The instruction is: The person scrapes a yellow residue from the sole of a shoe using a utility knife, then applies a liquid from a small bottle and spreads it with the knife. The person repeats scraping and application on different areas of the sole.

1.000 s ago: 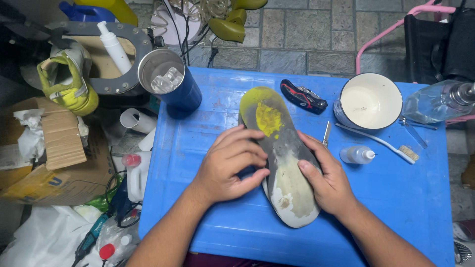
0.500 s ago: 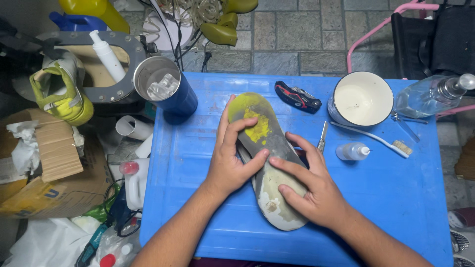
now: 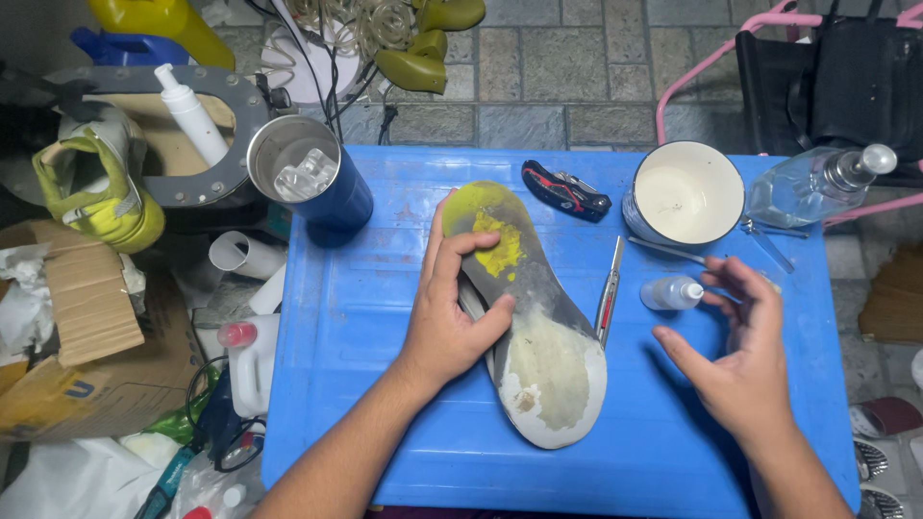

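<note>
Shoe sole point(image 3: 534, 327) lies bottom-up, mid blue counter point(image 3: 385, 384). Craft knife point(image 3: 610, 293) just beside its rt edge, small dropper bottle point(image 3: 671, 292) & white-lined tin point(image 3: 685, 195) beyond. Left hand point(image 3: 452, 308): grip pressed flat on sole. Right hand point(image 3: 745, 360): grip spread, empty, near bottle.

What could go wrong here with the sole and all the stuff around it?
The right hand is open beside the small dropper bottle; a careless sweep might knock it over. A thin metal tool lies right against the sole, so sliding the sole could push it into fingers. The left hand alone presses the sole down, so it may twist on the blue table.
</note>
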